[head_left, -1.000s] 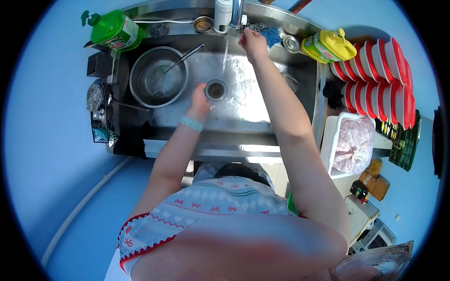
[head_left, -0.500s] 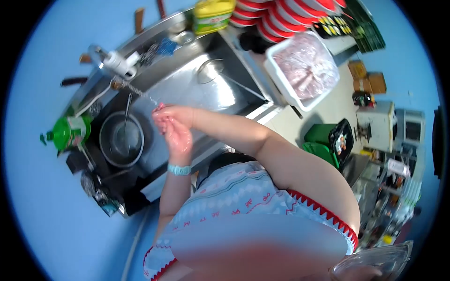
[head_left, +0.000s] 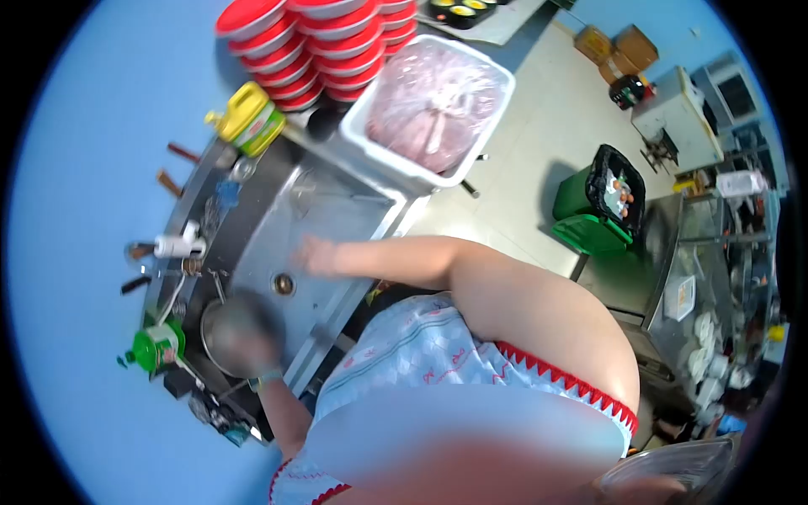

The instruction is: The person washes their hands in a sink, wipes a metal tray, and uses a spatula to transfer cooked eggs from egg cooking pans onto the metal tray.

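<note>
My right hand [head_left: 316, 256] is over the steel sink [head_left: 337, 198], near the drain [head_left: 283, 284]. Its fingers are smeared by motion, and nothing shows in it. Lower left, my left hand [head_left: 257, 349], with a band on the wrist, is beside the round metal pot [head_left: 208, 341] at the sink's left end. A blurred round grey shape [head_left: 248, 320] overlaps both the pot and this hand; what it is and whether I hold it cannot be made out. The tap [head_left: 178, 246] with a white fitting projects from the wall side above the pot.
A green bottle [head_left: 157, 347] stands left of the pot. A yellow jug [head_left: 251, 120] is at the sink's far corner, near stacked red-and-white containers [head_left: 337, 42]. A white tub [head_left: 362, 126] of plastic-wrapped contents sits beyond the sink. A green bin [head_left: 576, 202] stands on the floor.
My hands were clasped together, wet, by the thin water stream; now they are apart. The left has moved to the pot, the right stays over the sink. The view has turned.
</note>
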{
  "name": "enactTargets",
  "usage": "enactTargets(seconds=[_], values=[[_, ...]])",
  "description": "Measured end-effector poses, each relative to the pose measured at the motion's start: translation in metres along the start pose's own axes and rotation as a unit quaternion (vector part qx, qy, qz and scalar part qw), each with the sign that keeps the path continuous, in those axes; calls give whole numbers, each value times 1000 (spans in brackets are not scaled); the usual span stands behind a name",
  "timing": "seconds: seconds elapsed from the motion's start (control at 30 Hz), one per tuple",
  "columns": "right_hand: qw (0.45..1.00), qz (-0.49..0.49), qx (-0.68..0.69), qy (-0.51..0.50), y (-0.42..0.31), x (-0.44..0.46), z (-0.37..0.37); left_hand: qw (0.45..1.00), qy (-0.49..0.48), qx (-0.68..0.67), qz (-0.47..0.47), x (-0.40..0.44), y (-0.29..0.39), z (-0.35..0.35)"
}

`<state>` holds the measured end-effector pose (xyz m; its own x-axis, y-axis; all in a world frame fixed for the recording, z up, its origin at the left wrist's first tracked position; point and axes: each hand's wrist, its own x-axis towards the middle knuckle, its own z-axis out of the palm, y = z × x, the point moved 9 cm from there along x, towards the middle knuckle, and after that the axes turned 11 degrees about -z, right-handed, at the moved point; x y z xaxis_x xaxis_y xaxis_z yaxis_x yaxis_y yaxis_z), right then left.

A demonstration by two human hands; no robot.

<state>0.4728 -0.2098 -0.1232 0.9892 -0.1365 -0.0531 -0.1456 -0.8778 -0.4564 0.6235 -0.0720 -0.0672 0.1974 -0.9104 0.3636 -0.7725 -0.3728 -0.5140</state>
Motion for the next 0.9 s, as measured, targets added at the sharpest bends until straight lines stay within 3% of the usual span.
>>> enactTargets(seconds=[0.03,0.07,0.1,0.13,0.2,0.23,0.27,0.3,0.33,0.37,0.4,0.43,0.47,0.5,0.53,0.6,0.63,0.67,0.7,0.73,0.77,0.83,0.87,0.9], values=[[975,-79,202,-37,-44,-48,-34,999,-7,-40,-4,6,19,-23],[975,-69,211,-30,-62,-93,-60,997,-13,-80,-9,13,38,-48],[922,-29,385,37,-68,-139,-87,922,-71,-374,-67,43,58,-110],[836,12,538,107,-65,-181,-110,754,-130,-632,-120,72,92,-165],[837,12,519,175,-71,-263,-159,881,44,-471,-22,102,188,-329],[840,8,503,205,-63,-302,-169,750,-118,-646,-85,113,237,-306],[842,4,486,235,-55,-340,-179,679,-99,-724,-71,118,284,-334],[818,62,414,395,-24,-392,-196,607,-43,-793,-35,120,331,-378],[767,116,327,539,3,-447,-213,533,7,-846,-3,121,374,-415],[699,86,351,617,18,-499,-226,437,30,-898,27,117,421,-448],[629,48,361,687,30,-552,-237,233,-196,-947,104,107,488,-464],[577,-12,454,679,40,-601,-241,6,-394,-903,170,81,556,-504],[526,-5,540,657,46,-660,-240,-139,-469,-855,170,60,598,-546],[520,-57,535,663,48,-713,-232,-268,-542,-783,149,37,637,-587],[566,17,430,704,38,-766,-237,-218,-546,-768,252,24,659,-633],[357,137,396,835,27,-860,-216,154,-288,-801,502,-3,724,-665],[346,144,387,843,18,-889,-211,324,-82,-745,578,-13,728,-690],[442,213,293,821,0,-919,-210,286,-141,-716,621,-14,731,-709],[466,373,200,777,-32,-927,-224,246,-198,-682,659,-17,727,-728],[547,454,89,697,-53,-936,-242,252,-195,-687,653,-12,723,-740],[454,502,17,736,-76,-968,-220,314,-110,-622,709,-22,716,-749],[465,452,60,759,-111,-1003,-223,423,58,-458,780,-31,730,-749],[467,437,69,765,-107,-1022,-204,257,-162,-492,816,-23,744,-746],[460,427,96,772,-91,-1044,-178,67,-368,-493,786,-13,756,-741]])
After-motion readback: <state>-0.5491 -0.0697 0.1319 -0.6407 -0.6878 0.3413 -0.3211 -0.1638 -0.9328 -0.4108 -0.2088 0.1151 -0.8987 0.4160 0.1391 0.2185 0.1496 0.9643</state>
